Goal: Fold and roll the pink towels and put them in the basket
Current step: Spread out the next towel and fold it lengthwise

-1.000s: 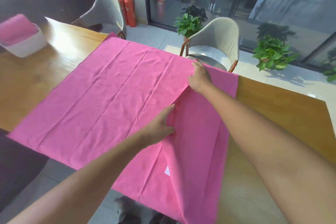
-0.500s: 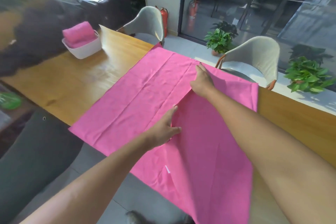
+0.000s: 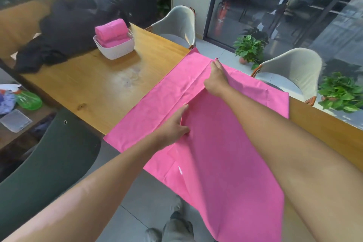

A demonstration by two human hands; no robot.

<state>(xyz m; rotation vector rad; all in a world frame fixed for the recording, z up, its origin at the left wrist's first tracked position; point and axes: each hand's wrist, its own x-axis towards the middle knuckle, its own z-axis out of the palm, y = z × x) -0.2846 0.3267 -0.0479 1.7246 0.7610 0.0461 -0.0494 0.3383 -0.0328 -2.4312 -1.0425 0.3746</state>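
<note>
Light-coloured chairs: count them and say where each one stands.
2. One light chair stands at the wooden table's far side near the white basket; the other light chair stands further right, beyond the spread pink towel. Others may be out of view.

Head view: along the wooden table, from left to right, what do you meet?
Dark clothing → white basket holding rolled pink towels → left hand → right hand, both hands on the spread pink towel.
</note>
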